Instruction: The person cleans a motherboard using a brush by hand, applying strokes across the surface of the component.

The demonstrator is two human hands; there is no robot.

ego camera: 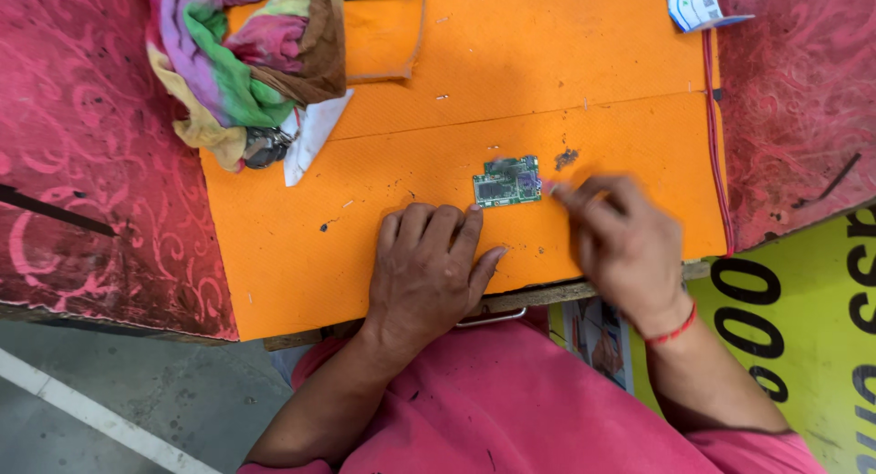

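While left hand (427, 271) lies flat – grip apart – blurred right hand (620, 237) pts at circuit board (507, 181), grip unclear

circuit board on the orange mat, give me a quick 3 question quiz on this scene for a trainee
1. True or false: the circuit board lies on the orange mat.
2. Which hand rests flat on the mat with its fingertips at the board's lower left edge? A) left hand B) right hand
3. Fill in: the bundle at the mat's far left corner is a multicoloured ____.

Key
1. True; the small green board lies flat near the mat's middle.
2. A; the right hand is blurred, its fingers at the board's right edge.
3. Cloth.
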